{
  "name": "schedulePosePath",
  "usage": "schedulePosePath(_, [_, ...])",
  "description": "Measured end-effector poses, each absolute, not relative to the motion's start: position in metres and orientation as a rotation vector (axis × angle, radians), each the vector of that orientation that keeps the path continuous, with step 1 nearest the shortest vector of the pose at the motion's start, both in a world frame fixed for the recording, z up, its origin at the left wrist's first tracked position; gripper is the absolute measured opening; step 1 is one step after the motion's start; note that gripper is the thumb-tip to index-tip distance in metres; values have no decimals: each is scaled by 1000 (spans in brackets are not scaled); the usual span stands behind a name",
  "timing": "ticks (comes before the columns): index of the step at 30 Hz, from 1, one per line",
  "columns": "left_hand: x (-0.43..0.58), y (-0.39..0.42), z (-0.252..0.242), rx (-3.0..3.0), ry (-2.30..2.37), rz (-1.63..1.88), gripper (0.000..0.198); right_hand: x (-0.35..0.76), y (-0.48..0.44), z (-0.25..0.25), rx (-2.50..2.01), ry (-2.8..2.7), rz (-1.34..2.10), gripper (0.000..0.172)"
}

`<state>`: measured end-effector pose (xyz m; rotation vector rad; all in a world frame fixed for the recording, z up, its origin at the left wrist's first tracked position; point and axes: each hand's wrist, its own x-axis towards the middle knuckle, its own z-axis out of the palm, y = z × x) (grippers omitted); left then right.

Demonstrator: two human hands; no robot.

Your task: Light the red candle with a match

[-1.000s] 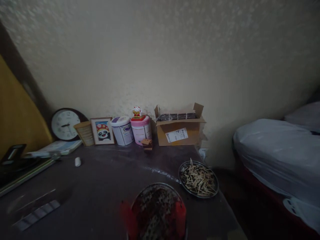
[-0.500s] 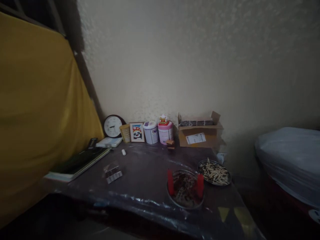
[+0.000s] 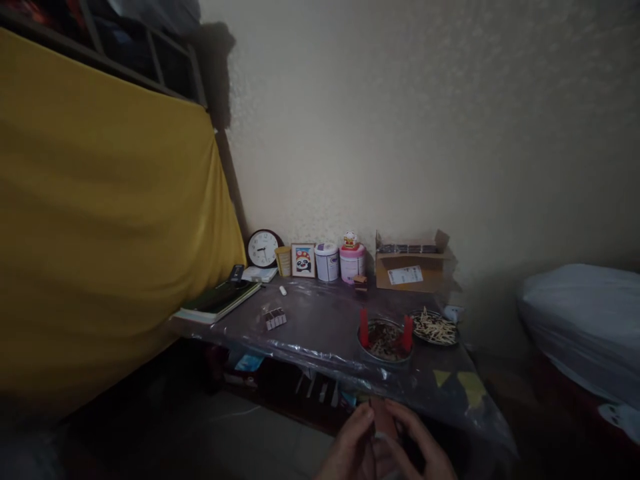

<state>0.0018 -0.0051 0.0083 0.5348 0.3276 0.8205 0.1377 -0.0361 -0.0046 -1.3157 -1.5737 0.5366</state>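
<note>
And there, at five o'clock, left hand (image 3: 350,440) and right hand (image 3: 417,433) pinched a small brown box (image 3: 384,421); sticks (image 3: 434,327) already lay heaped at four, the remainder unclear!

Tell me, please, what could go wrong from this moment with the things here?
The small brown piece, held between the left hand and right hand, appears in front of the table; if it slips, it could fall. The plate of thin sticks sits near the table's right side, so a knock might spill them. The red pieces standing in the round dish might tip if bumped.
</note>
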Motion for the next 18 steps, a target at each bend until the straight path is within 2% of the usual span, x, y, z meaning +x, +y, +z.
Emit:
schedulePosePath(11, [15, -1, -8, 445, 320, 889, 31, 140, -26, -15, -1343, -1574, 320, 34])
schedulePosePath(18, [19, -2, -8, 440, 275, 910, 29, 136, -22, -14, -1360, -1526, 363, 35])
